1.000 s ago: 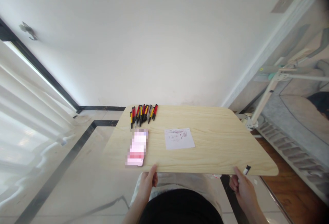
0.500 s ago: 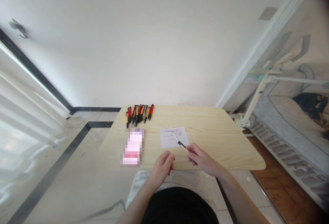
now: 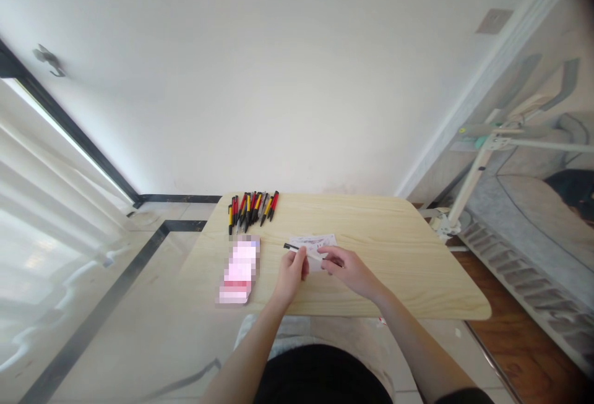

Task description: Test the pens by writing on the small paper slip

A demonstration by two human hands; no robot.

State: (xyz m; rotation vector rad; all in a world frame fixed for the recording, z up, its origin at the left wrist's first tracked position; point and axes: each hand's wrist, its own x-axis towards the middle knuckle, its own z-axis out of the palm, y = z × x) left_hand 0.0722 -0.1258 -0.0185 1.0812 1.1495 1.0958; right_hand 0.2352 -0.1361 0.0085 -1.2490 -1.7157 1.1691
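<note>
Both my hands meet over the middle of a light wooden table [image 3: 408, 268]. My left hand [image 3: 292, 271] and my right hand [image 3: 348, 268] pinch the two ends of a white pen with a black tip [image 3: 297, 248], held level and pointing left. Just behind the hands lies a small white paper with scribbles [image 3: 315, 242], partly covered by them. A row of several red, yellow and black pens [image 3: 250, 206] lies at the table's far left. A blurred pink and white packet [image 3: 239, 268] lies left of my left hand.
A white wall stands behind the table. White curtains and a window frame are at the left. At the right a white stand [image 3: 468, 181] and a grey sofa [image 3: 533, 206] sit on wooden flooring. The tiled floor has a dark border [image 3: 116, 286].
My hands came up from the table's near edge to its middle. The pen went from my right hand alone to being held by both, its tip now pointing left.
</note>
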